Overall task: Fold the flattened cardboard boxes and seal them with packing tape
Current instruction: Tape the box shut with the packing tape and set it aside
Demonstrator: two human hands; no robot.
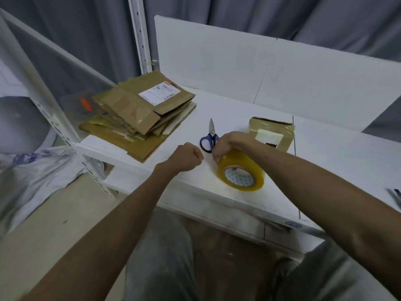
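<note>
just right hand (230, 142) on tape roll (240, 173)

Grey trousers (160, 257); left forearm (121, 213), right forearm (314, 183) bare.

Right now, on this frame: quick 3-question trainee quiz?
1. True or false: the right hand grips the tape roll.
2. The scissors lie: A) on the table; B) in a drawer; C) on the floor.
3. Fill in: the white shipping label tops the ___ of flattened boxes.
Key: 1 true; 2 A; 3 stack.
</note>
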